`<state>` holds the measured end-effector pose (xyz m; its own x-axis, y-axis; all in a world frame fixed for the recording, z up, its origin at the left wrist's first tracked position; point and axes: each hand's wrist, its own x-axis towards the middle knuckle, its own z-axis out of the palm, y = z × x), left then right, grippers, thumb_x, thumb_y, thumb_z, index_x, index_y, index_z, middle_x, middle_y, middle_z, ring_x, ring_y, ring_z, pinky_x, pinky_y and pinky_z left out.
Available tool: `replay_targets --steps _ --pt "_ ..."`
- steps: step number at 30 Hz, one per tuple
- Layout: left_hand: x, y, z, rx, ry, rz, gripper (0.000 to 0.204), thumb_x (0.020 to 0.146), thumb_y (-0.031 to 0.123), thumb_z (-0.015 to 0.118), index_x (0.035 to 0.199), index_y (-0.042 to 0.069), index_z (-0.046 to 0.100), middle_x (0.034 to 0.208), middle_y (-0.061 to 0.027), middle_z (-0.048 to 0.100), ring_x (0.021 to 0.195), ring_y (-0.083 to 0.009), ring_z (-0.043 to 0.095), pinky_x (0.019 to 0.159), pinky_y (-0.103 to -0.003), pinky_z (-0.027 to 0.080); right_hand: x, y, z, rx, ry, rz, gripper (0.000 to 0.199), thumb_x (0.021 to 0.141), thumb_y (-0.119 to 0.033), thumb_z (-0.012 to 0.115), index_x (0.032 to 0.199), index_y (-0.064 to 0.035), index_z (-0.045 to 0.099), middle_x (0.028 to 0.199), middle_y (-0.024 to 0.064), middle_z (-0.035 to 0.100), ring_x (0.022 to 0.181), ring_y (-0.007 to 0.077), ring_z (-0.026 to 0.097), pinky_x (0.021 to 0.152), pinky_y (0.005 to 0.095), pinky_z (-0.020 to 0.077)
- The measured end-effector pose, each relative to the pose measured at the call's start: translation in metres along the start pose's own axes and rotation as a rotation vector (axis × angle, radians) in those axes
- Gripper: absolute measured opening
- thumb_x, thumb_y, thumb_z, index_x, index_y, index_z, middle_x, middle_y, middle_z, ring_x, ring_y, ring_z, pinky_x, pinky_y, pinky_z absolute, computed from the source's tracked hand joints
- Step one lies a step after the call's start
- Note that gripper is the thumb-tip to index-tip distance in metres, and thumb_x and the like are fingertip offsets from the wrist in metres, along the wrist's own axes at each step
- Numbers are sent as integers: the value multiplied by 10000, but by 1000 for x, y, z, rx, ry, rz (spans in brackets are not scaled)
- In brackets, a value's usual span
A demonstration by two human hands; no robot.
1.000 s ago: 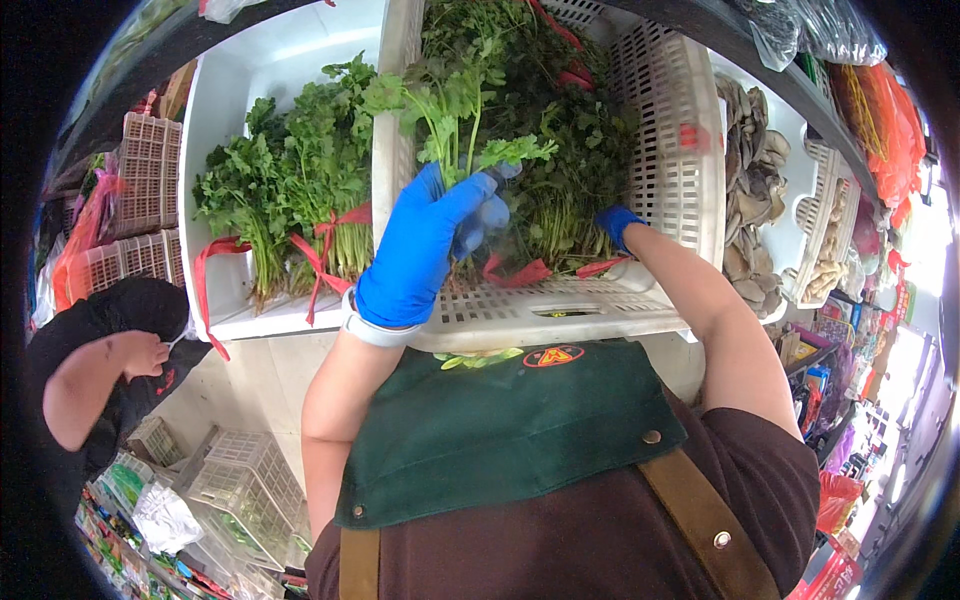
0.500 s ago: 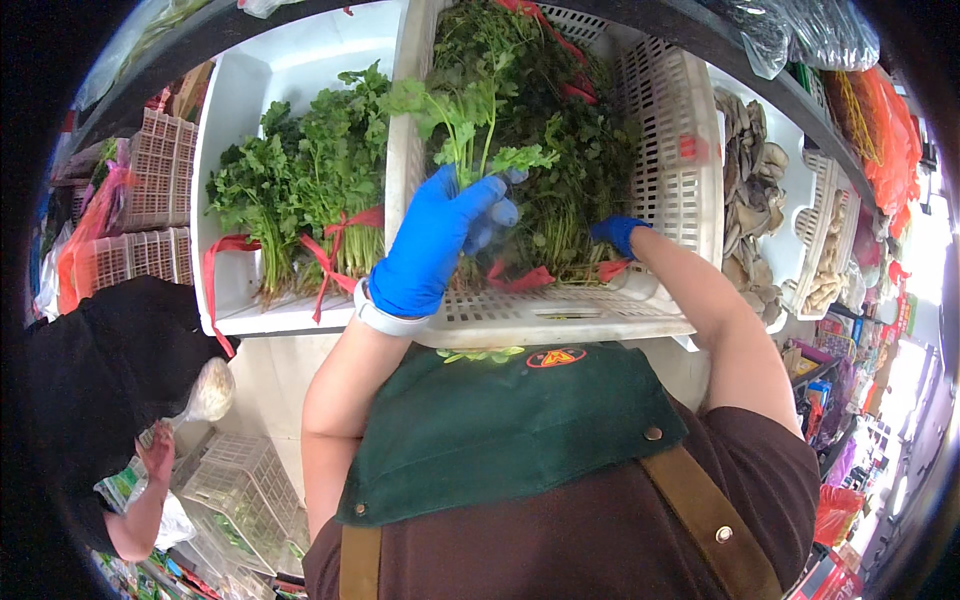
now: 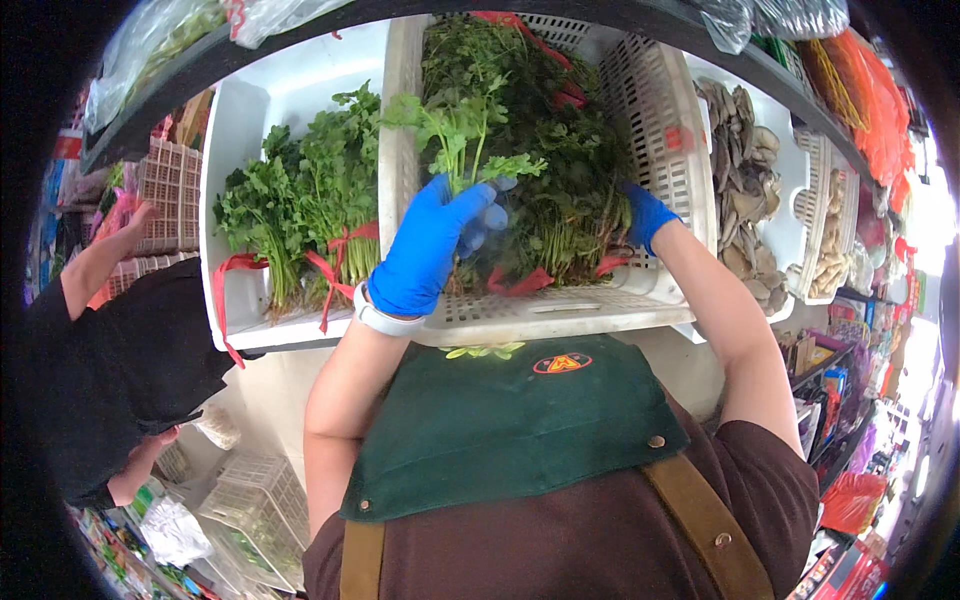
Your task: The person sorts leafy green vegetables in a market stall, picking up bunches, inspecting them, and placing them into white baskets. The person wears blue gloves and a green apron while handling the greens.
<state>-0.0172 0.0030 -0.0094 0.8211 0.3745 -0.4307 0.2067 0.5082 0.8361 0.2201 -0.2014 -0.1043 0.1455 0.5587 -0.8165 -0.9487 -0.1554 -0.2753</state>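
Stems of a leafy green herb (image 3: 462,140) are gripped in the blue-gloved left hand (image 3: 432,238), raised over a white perforated plastic crate (image 3: 590,321). The blue-gloved right hand (image 3: 652,218) is placed inside by the right wall, its grip impossible to tell, beside dense green bunches (image 3: 572,165) bound with flat red ties (image 3: 520,284). Farther out, grey flat mushrooms (image 3: 742,190) are kept at right.
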Motion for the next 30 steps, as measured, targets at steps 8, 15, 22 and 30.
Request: replay_targets --steps 8,15,22,30 --pt "0 4 0 26 -6 30 279 844 218 522 1040 36 600 673 37 560 506 -23 401 438 -158 273 42 18 -5 -244 91 55 267 884 -195 427 1079 -40 523 957 135 607 855 278 607 746 433 502" --pt "1 -1 -1 42 24 -32 251 838 230 543 1011 59 602 678 17 574 502 -33 414 447 -171 300 36 11 -37 -588 277 92 265 878 -178 440 1085 -32 519 942 128 610 852 275 608 738 425 504" --pt "-2 5 2 -23 71 21 169 812 217 586 895 76 544 616 24 509 492 -55 410 442 -193 292 -93 -8 9 -160 70 -266 235 854 -157 487 1051 -39 536 926 99 614 797 233 615 690 382 530" --pt "3 2 1 123 -19 32 272 839 216 533 1030 32 595 540 42 422 477 -58 378 450 -197 290 -151 27 33 62 -36 -546 239 884 -201 480 1047 -26 472 707 3 507 531 76 458 475 203 389"
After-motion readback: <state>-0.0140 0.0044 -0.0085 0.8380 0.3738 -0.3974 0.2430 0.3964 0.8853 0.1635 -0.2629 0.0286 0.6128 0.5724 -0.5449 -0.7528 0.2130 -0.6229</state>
